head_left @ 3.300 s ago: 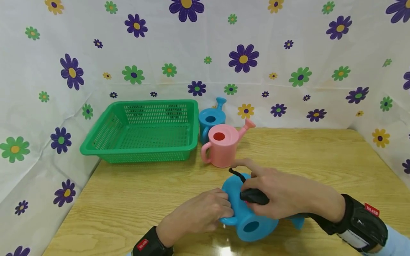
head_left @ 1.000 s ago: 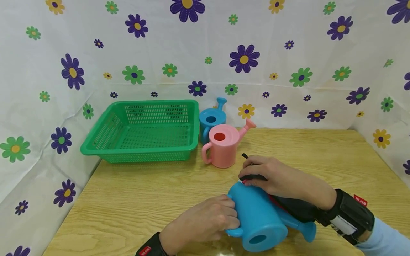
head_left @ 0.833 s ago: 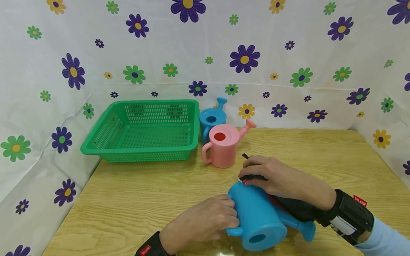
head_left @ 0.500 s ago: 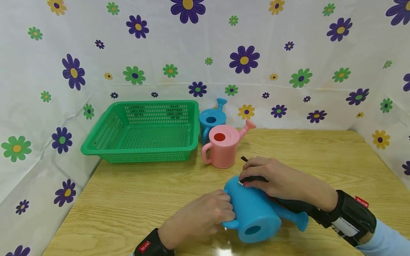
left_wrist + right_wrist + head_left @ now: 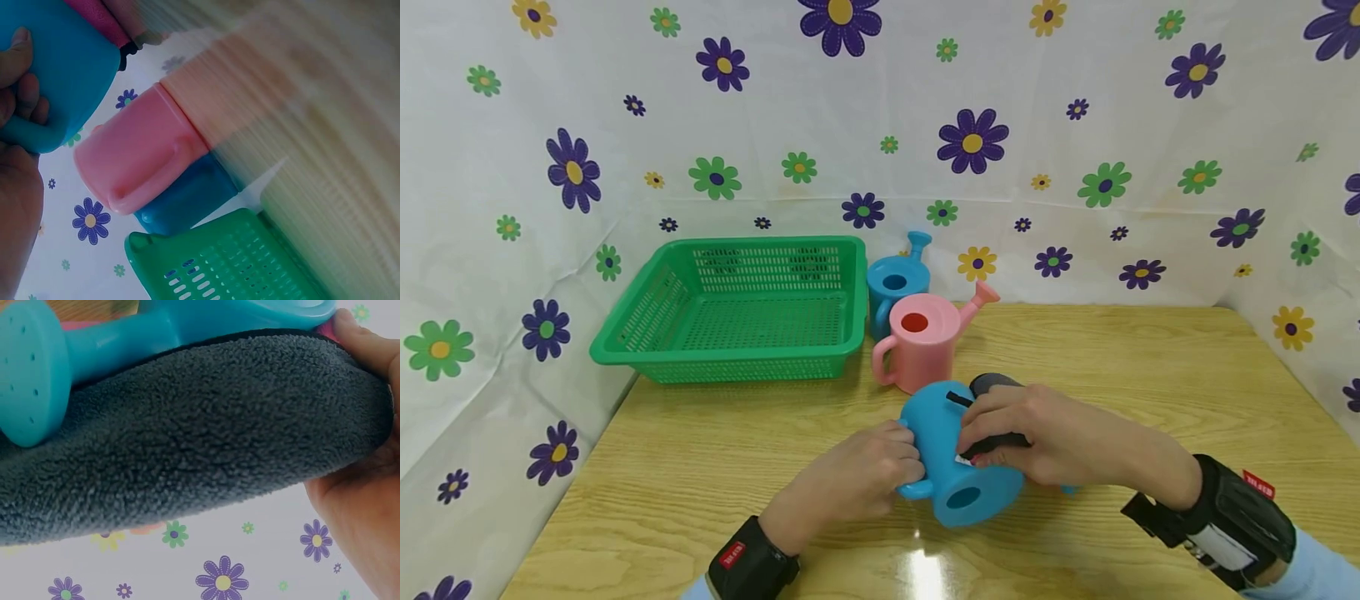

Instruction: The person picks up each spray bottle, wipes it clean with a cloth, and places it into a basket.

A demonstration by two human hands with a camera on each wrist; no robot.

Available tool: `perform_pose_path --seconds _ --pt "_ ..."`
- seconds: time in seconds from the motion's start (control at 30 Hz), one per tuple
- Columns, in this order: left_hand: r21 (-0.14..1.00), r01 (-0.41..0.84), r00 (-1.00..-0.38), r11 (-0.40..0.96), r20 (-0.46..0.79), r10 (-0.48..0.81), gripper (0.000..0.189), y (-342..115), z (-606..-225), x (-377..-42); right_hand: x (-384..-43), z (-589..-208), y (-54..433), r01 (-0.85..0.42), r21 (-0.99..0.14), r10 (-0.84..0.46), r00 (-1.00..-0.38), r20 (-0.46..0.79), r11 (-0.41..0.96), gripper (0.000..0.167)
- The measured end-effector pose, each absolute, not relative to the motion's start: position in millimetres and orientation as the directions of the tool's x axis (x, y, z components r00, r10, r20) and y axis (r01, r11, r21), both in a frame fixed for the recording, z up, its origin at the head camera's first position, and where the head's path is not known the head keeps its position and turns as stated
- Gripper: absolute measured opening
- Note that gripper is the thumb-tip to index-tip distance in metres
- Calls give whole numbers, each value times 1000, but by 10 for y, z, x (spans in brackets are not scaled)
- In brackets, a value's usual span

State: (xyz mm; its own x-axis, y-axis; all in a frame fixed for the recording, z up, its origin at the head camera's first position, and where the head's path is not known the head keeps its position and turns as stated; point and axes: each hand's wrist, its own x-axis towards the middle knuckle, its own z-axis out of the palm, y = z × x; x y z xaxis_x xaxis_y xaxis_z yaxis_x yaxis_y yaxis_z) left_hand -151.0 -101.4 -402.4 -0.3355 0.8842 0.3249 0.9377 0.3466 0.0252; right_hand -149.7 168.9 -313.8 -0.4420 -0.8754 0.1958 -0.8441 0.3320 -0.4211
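My left hand [image 5: 868, 467] grips the handle of a blue toy watering can [image 5: 936, 425], which is tipped so its holed top faces me. In the right wrist view its spout ends in a round sprinkler head [image 5: 31, 375]. My right hand [image 5: 1030, 429] holds a bunched cleaning cloth [image 5: 219, 419] against the side of the can. The cloth is dark grey and fleecy with black edging; a pink side [image 5: 97, 19] shows in the left wrist view. In the head view, the right hand and cloth hide most of the spout.
A pink watering can [image 5: 921, 350] stands just beyond the held one, with another blue watering can [image 5: 898, 271] behind it. To their left sits a green perforated basket [image 5: 726, 367]. A flowered white sheet [image 5: 1120, 133] rises behind the wooden table [image 5: 700, 467].
Since half a second ago the blue can has moved away from me and left, with my left hand on its handle. The cloth now sits nearer the can's holed top.
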Motion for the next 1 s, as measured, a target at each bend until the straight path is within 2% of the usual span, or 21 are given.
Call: perform_pose_path --seconds 0.17,0.33,0.63,1.0 --pt "19 932 -348 361 321 881 28 -1055 -4014 -1534 -1497 -3135 1697 -877 -412 -898 -367 242 247 21" --pt "11 929 -353 370 326 877 29 -1070 -4013 -1539 -1478 -3129 1692 -887 -408 -904 -339 262 215 22" --pt "8 936 -336 351 311 889 26 -1058 -3999 -1511 -1471 -3174 1673 -886 -375 -886 -382 262 271 20" --pt "-58 961 -240 272 321 916 29 -965 -3942 -1399 -1592 -3237 1661 -850 -380 -831 -481 279 364 25"
